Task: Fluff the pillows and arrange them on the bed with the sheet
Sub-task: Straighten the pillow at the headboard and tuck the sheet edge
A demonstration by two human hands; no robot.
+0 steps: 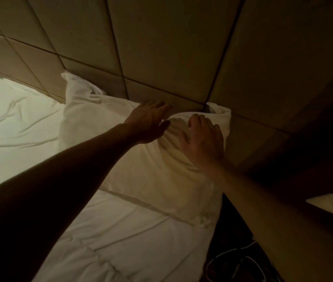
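A white pillow [151, 165] lies on the bed against the padded headboard, at the bed's right edge. My left hand [149, 121] reaches over its top edge with fingers spread and fairly straight, touching the fabric near the headboard. To its right, my right hand [204, 137] presses flat on the pillow's upper right part, fingers spread, and the cloth bunches into folds between the two hands. Beneath the pillow, a wrinkled white sheet [19, 127] covers the mattress and stretches left and toward me.
The beige panelled headboard [161, 47] fills the upper view. Dark floor with a white cable [241, 259] lies right of the bed. A dark bedside surface with a pale strip [332, 206] stands at the right edge.
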